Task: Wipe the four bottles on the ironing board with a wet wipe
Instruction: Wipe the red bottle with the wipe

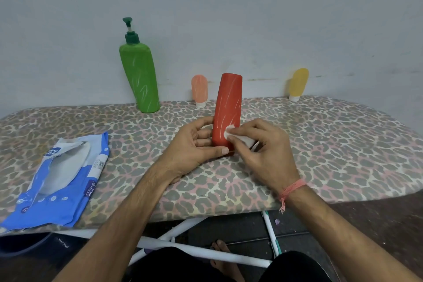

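We see the red bottle (pixel 227 107) at frame centre, standing upright on the ironing board (pixel 320 144), slightly tilted, white streaks on its face. Left hand (pixel 194 144) grips its lower part from the left, fingers curled behind it, thumb across the front near the base. Right hand (pixel 261 146) pinches a folded wet wipe (pixel 238 136) between thumb and fingers and presses its end against the bottle's lower front. Pink thread band (pixel 291 188) on the right wrist. Green pump bottle (pixel 140 75) stands upper left of centre at the board's far edge, near the wall (pixel 229 7), streaked too. Small peach tube (pixel 199 90) stands cap-down just left of and behind the red bottle; yellow tube (pixel 298 83) cap-down at upper right, well apart from the rest. Blue-and-white wipes pack (pixel 61 181) lies torn open at lower left of the board. White board legs (pixel 194 249) and a bare foot (pixel 223 252) show at bottom centre.
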